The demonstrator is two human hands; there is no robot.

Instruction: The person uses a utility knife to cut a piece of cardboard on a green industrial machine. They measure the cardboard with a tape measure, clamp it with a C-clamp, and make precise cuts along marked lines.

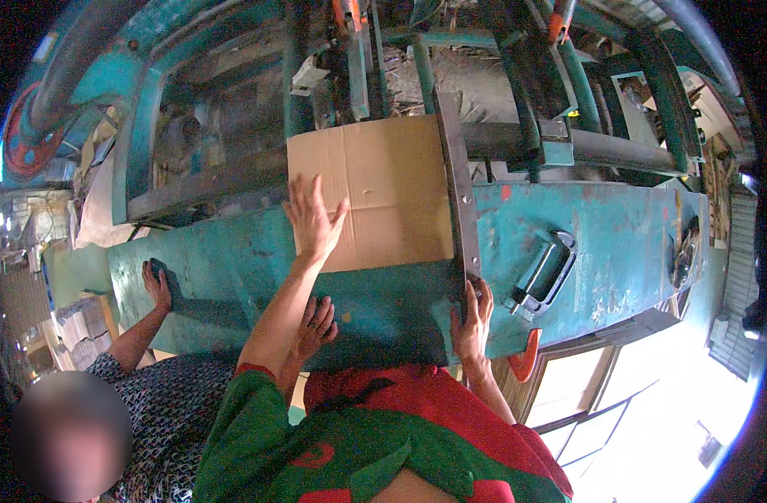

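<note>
A creased brown cardboard sheet lies on the machine's teal metal table, overhanging its far side. My left hand is open on the sheet's left part, fingers spread. Along the sheet's right edge runs a dark metal guide bar. At the bar's near end, my right hand touches it, with thumb and fingers apart. A co-worker's hand is partly hidden behind my left forearm. The co-worker's other hand rests at the table's left end beside a small dark block.
Right of the bar sits a metal C-clamp. An orange-red handle sticks out below the table's near edge. Rollers and teal frame bars stand beyond the table. A co-worker is close on my left. Stacked sheets are at far left.
</note>
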